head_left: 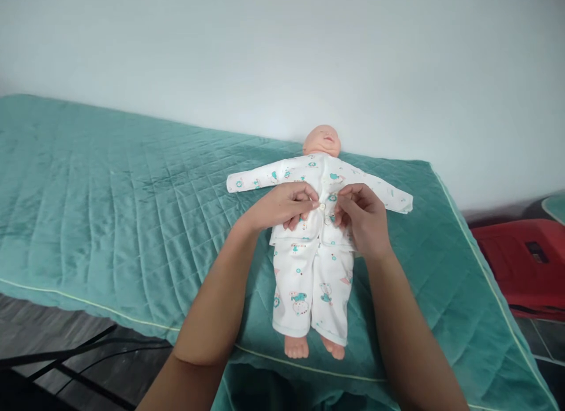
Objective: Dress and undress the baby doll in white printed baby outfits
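Note:
A baby doll (pixel 324 139) lies on its back, arms spread, its bare feet towards me. It wears a white printed baby shirt (pixel 304 166) with a button front, and matching trousers (pixel 293 287). My left hand (pixel 291 205) is closed in a pinch at the shirt's front edge, its fingertips beside a small round button (pixel 322 206). On the other side of the front opening, my right hand (pixel 362 216) has thumb and forefinger pinched against the shirt fabric. Below that button the front edges part slightly. The fingers partly hide the cloth they hold.
A green quilted cover (pixel 110 211) is spread over the bed under the doll, against a pale wall (pixel 265 52). A red plastic seat (pixel 525 258) stands beyond the right edge. Black metal bars (pixel 88 346) show at the lower left above the floor.

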